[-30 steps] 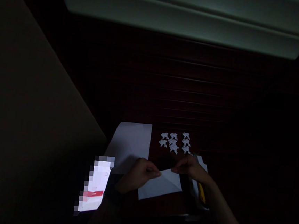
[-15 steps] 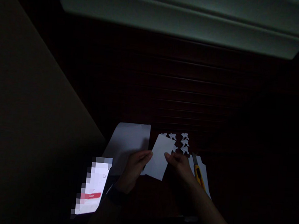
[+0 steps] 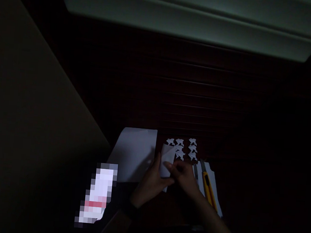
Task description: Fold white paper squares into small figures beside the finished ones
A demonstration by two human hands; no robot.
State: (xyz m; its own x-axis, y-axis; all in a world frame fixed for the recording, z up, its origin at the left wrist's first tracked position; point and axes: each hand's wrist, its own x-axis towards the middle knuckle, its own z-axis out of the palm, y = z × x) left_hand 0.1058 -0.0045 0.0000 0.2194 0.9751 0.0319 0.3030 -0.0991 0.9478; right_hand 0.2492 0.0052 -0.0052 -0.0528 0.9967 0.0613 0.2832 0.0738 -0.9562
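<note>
The scene is very dark. My left hand [image 3: 151, 183] and my right hand [image 3: 184, 177] meet over a small white sheet of paper [image 3: 166, 157] that stands folded between them, both pinching it. Just beyond the hands lie several small white folded paper figures [image 3: 181, 147] in rows on the dark wooden table [image 3: 199, 109]. A larger white sheet [image 3: 134, 152] lies flat to the left of my left hand.
A yellow utility knife [image 3: 208, 188] lies on white paper strips [image 3: 212, 179] right of my right hand. A lit phone screen [image 3: 96, 194], blurred out, sits at the lower left. A pale wall [image 3: 21, 119] rises on the left; a light ledge [image 3: 180, 20] runs along the back.
The paper lay flat and wide a second ago, was then lifted upright, and now is folded smaller between both hands, which have come closer together.
</note>
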